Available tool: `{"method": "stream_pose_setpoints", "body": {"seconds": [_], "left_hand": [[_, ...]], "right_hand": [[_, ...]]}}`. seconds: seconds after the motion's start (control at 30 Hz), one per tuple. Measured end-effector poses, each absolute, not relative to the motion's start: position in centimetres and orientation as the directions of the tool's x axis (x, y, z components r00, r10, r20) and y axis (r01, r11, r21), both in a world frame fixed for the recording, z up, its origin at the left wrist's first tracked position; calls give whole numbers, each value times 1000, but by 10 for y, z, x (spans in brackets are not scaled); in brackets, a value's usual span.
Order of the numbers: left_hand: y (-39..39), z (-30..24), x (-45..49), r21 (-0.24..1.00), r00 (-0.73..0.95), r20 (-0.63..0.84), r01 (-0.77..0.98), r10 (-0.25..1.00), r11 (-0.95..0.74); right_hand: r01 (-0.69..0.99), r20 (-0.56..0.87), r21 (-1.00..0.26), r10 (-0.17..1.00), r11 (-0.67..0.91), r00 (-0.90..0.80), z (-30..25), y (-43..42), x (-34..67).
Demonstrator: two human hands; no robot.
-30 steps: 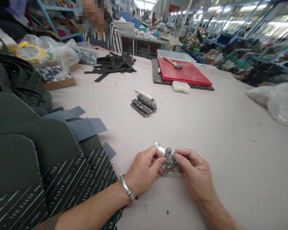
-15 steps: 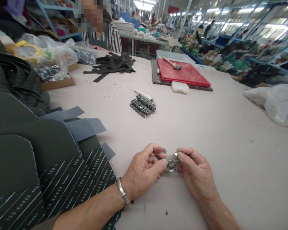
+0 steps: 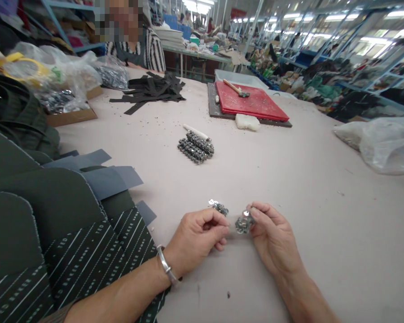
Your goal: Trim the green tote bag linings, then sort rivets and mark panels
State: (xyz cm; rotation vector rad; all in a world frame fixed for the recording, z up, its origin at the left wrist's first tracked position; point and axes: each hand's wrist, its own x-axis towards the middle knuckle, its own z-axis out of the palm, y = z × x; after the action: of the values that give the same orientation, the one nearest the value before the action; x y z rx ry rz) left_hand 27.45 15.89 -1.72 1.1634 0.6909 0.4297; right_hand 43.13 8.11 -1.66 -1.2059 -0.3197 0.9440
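Observation:
My right hand (image 3: 274, 237) is closed, thumb and fingers pinching a small cluster of shiny metal pieces (image 3: 243, 223) that look like snap or rivet parts. To its left, my left hand (image 3: 198, 235) is in a pinch pointing toward that cluster, with a small gap between. What its fingertips hold, if anything, is too small to make out. Just beyond the left fingers lies another little pile of shiny metal pieces (image 3: 218, 207), partly behind the hand. Farther up the table sits a bundle of strung metal pieces (image 3: 195, 147) beside a white stick (image 3: 197, 133).
Dark fabric panels (image 3: 67, 197) with printed lettering lie at left. Black strips (image 3: 155, 87) are heaped at the back. A hammer (image 3: 237, 89) rests on a red board (image 3: 252, 105), with a white block (image 3: 248, 122) before it. A plastic bag (image 3: 384, 143) is at right. Another person sits opposite.
My left hand has drawn away from the cluster in my right hand, and its fingers have closed into a pinch. The little pile beyond it shows more. The view has shifted slightly.

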Motion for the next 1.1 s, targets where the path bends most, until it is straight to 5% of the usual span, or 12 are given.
{"method": "stream_pose_setpoints", "body": {"seconds": [0.17, 0.27, 0.5, 0.8, 1.1], "left_hand": [[155, -18, 274, 997, 700, -1, 55, 714, -53], [152, -16, 275, 997, 709, -56, 81, 703, -3], [150, -18, 279, 873, 728, -394, 106, 561, 476], [155, -10, 273, 954, 629, -299, 214, 717, 210], [159, -22, 272, 981, 620, -103, 191, 778, -22]], "right_hand": [[-463, -266, -884, 742, 66, 615, -16, 82, 430], [-417, -223, -906, 755, 73, 617, -18, 79, 425], [-263, -139, -964, 803, 24, 580, -27, 71, 419], [-501, -275, -865, 808, 29, 521, -14, 78, 420], [-433, -245, -901, 798, 23, 550, -18, 78, 423]]}}
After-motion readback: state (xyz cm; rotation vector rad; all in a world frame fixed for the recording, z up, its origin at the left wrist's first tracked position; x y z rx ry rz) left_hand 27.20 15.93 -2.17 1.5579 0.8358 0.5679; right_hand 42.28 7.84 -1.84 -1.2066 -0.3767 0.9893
